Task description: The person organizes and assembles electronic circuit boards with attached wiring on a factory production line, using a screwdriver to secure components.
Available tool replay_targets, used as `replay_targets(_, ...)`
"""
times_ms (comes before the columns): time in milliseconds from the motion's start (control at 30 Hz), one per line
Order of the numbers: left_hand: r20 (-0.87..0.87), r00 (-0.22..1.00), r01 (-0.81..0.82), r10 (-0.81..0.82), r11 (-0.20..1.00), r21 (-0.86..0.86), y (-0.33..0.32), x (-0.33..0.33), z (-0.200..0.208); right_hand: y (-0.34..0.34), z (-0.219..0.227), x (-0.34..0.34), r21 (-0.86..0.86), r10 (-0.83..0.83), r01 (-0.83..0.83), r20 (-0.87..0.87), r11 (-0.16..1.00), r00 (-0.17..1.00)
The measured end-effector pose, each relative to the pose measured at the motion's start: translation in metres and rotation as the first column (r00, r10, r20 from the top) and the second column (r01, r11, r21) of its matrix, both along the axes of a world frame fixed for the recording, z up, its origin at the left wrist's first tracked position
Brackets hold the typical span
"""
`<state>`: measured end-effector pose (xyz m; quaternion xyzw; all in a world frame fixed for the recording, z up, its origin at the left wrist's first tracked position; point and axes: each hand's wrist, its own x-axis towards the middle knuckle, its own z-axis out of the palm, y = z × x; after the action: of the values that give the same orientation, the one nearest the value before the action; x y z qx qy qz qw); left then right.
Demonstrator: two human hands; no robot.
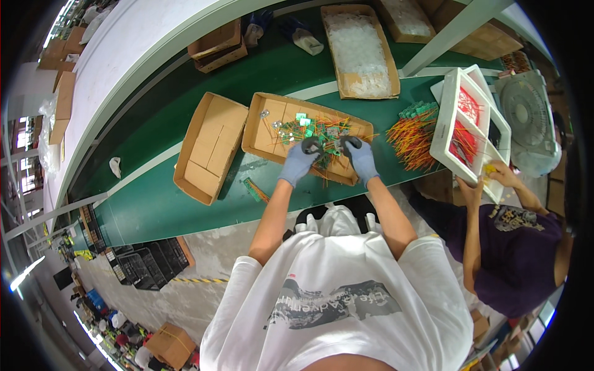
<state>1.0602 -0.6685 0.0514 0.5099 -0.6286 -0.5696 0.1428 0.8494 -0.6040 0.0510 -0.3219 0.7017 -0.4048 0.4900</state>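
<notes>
My left hand [299,162], in a grey-blue glove with dark fingertips, is over the near side of a shallow cardboard box [260,133]. Its fingers are curled at the edge of a heap of small green circuit boards [322,131] with red and orange wires. My right hand [361,159], gloved alike, bends its fingers around a wired board at the right of that heap. Fingers and tangled wires partly hide what each hand grips. Small silvery round parts [278,128] lie left of the boards in the box.
An empty-looking cardboard box [209,148] stands to the left on the green worktop [154,207]. One wired board [252,190] lies before it. Rightward are a bundle of wired boards [413,139] and a white divided tray [442,123], where a co-worker's hands [495,176] work. Farther back sits a box of clear pieces [359,49].
</notes>
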Motion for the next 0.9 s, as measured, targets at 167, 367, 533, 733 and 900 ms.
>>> replay_targets(167, 0.107, 0.876, -0.373, 0.47, 0.803, -0.465, 0.01, 0.056, 0.02, 0.007, -0.008, -0.009, 0.108, 0.032, 0.001, -0.306, 0.994, 0.951)
replay_targets(367, 0.335, 0.581, -0.587, 0.742, 0.667, -0.459, 0.093, 0.14, -0.002, 0.015, 0.008, 0.014, 0.151, 0.094, -0.014, -0.535, 0.988, 0.84)
replay_targets(533, 0.813, 0.365, -0.486, 0.454, 0.838, -0.25, 0.134, 0.148, -0.07, -0.038, -0.044, 0.099, 0.294, 0.112, 0.193, -0.77, 0.936, 0.628)
replay_targets(733, 0.703, 0.346, -0.51, 0.621, 0.754, -0.414, 0.137, 0.174, -0.117, -0.052, -0.04, 0.075, 0.2, 0.369, -0.354, -0.772, 0.914, 0.517)
replay_targets(900, 0.417, 0.607, -0.638, 0.676, 0.728, -0.251, 0.131, 0.179, -0.106, -0.042, -0.054, 0.084, 0.306, 0.505, -0.536, -0.818, 0.787, 0.274)
